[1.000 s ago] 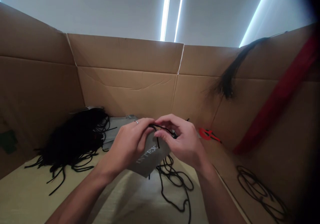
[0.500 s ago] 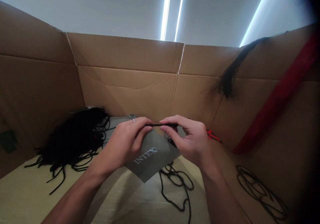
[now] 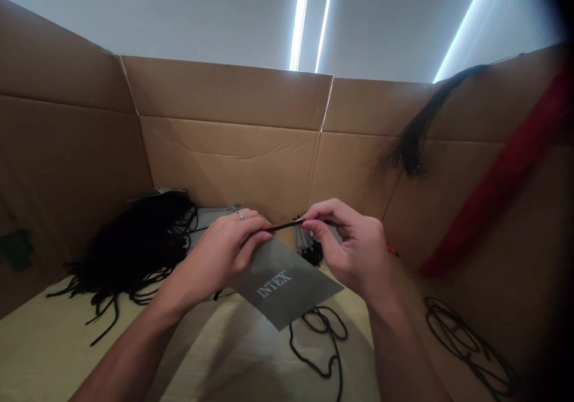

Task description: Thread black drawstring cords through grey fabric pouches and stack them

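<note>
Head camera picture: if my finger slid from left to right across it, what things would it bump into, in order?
pile of black cords → left hand → short black cord → right hand → coiled black cord

cardboard walls point(image 3: 224, 163), a red strap point(image 3: 497, 180), a hanging black tuft point(image 3: 410, 145), cream sheeting point(image 3: 54, 330)

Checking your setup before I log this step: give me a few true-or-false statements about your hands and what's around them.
1. The left hand and right hand both pinch one black cord. True.
2. The ring is on the right hand. False: it is on the left hand.
3. A heap of black cords lies to the left of the hands. True.
4. The red strap lies flat on the table. False: it runs up the cardboard wall on the right.
</note>
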Motion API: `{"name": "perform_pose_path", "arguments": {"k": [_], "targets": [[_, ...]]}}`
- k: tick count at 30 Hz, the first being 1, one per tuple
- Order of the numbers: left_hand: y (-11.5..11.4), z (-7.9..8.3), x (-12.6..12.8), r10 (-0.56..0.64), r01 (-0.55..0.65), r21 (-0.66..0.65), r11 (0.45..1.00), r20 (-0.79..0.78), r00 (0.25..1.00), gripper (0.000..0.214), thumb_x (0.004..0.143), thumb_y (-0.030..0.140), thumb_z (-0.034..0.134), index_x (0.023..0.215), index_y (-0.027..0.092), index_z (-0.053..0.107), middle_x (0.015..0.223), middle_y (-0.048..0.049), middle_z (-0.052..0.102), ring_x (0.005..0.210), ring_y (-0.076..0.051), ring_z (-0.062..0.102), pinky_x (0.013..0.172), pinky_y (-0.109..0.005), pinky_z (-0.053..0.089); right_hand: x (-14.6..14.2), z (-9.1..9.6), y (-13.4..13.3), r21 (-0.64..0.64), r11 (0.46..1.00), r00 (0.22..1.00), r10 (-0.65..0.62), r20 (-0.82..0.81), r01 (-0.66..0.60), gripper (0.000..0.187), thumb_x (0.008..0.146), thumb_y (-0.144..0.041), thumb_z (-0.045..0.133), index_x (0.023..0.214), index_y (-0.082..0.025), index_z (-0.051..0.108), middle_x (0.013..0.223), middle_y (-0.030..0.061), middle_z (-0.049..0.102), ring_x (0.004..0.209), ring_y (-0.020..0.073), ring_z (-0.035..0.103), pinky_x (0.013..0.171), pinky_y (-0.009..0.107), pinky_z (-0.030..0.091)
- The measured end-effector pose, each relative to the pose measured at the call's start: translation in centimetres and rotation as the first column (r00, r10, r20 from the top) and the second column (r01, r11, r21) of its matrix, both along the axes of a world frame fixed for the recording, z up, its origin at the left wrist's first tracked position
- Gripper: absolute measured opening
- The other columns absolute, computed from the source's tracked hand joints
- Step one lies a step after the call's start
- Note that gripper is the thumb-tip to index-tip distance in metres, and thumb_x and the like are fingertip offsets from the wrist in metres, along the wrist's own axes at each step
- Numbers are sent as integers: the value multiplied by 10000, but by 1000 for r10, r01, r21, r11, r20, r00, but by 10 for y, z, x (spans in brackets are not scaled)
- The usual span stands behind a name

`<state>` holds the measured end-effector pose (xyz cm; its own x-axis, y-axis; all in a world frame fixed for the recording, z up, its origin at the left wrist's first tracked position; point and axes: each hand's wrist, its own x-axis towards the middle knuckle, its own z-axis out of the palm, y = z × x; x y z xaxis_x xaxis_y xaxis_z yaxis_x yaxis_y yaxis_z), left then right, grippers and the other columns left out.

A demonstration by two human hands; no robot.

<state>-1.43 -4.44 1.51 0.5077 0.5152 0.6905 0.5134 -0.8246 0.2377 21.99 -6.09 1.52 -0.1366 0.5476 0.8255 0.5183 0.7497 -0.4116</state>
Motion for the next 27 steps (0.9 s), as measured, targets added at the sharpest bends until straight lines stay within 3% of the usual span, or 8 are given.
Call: {"name": "perform_pose_path", "arguments": {"k": [6,12,17,21,24,27], "targets": [[3,-3,2,6,-6,-18,1000,-19,1000,221,1068,165,569,991,151,776,885,-47,760,745,-177,672,703,-292,469,0,0,1,-70,997,999,25,-25,-27,105,1019,-213,611,948,-228,687,831,11,768,712,159,735,621,265,539],[5,-5,0,-12,12,-15,1000,1,1000,208,1068,187,555,1059,176,763,954,-56,800,809,-193,721,754,-299,512,2,-6,10,-67,997,995,22,-94,-28,135,1027,-224,611,933,-230,707,780,6,737,685,164,719,620,278,535],[8,-8,-1,9,-7,-43,999,40,999,189,1051,199,580,1104,189,761,1041,-68,806,915,-208,749,832,-322,545,2,-3,9,14,999,998,-42,-52,43,156,1033,-249,630,890,-238,693,772,-3,735,688,155,703,656,277,532],[9,-9,1,66,-66,2,998,64,996,206,1031,229,610,1044,181,810,899,-62,752,767,-177,683,676,-280,500,-1,3,2,135,985,993,-114,35,109,200,1053,-245,601,859,-246,649,791,6,747,721,164,702,709,285,550],[9,-9,2,78,-47,-185,982,160,984,195,1005,263,630,1038,167,796,682,-10,706,567,-137,623,536,-236,449,-5,4,-2,186,978,987,-119,111,97,232,1067,-222,578,843,-249,631,790,5,741,712,157,687,710,272,552],[12,-6,3,20,136,-425,895,343,939,190,970,308,653,1031,153,746,717,-29,750,578,-163,703,503,-227,523,-11,2,-3,215,976,986,-56,156,22,233,1070,-194,574,849,-246,625,808,8,729,733,154,678,733,270,558]]}}
